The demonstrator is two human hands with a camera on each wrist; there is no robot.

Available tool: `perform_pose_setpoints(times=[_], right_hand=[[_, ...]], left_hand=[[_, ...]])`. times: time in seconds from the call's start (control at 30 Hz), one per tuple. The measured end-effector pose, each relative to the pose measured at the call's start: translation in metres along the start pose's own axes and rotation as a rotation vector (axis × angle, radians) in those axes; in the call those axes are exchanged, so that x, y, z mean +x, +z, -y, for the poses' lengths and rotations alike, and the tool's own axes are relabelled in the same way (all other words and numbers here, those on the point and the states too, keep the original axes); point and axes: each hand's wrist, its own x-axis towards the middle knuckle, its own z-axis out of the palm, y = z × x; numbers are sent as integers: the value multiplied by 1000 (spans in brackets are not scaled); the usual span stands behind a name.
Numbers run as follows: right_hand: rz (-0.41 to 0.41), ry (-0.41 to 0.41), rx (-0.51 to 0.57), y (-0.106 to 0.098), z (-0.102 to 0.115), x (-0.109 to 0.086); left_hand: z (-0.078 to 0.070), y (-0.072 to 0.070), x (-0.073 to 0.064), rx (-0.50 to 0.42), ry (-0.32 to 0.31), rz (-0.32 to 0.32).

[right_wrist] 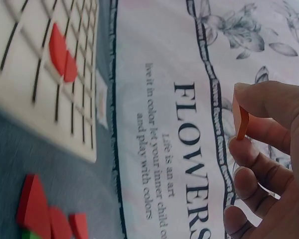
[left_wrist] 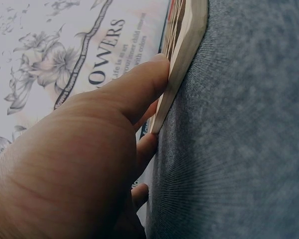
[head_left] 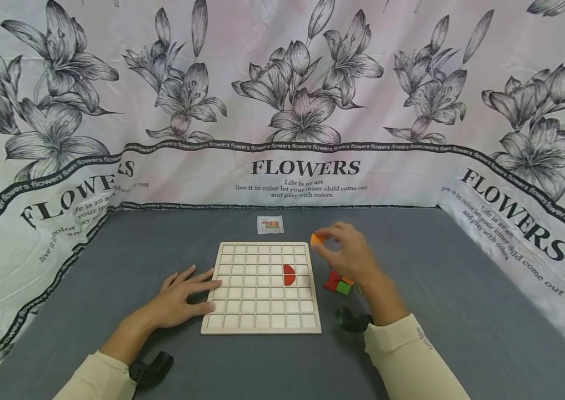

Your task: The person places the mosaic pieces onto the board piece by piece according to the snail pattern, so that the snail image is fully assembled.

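Sitting between the thumb and fingertips of the right hand (head_left: 349,253), the orange block (head_left: 315,239) is being pinched above the bench (head_left: 252,366), near the far right corner of the wooden board (head_left: 261,332). Two red pieces (head_left: 289,270) are lying in neighbouring cells toward the board's right side, together forming a half circle. The left hand (head_left: 182,299) is resting at the board's left edge, fingers spread, thumb touching the rim. Beside the board's right edge, red, orange and green blocks (head_left: 343,288) are lying bunched together. Beyond the far edge, a printed card (head_left: 270,224) is lying flat.
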Motion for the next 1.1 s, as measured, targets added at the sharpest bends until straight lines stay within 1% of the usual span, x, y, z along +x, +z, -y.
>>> perform_pose_setpoints(times=[0.17,0.23,0.4,0.57,0.7,0.87,1.03,1.1], right_hand=[[-5,-22,30,8,13,7],[-1,-17,37,12,17,8],[18,-15,63,21,27,11],[32,-1,118,30,33,13],[55,28,116,42,33,15],[107,49,108,57,31,15],[141,61,76,70,25,15],[160,84,67,75,23,15]], left_hand=[[2,0,-1,9,-10,1],[2,0,-1,11,-17,0],[1,-1,0,7,-11,1],[1,-1,-1,4,-1,5],[0,-1,-1,3,4,2],[0,0,-1,6,1,5],[1,1,0,15,-1,-1],[1,0,-1,15,0,-4]])
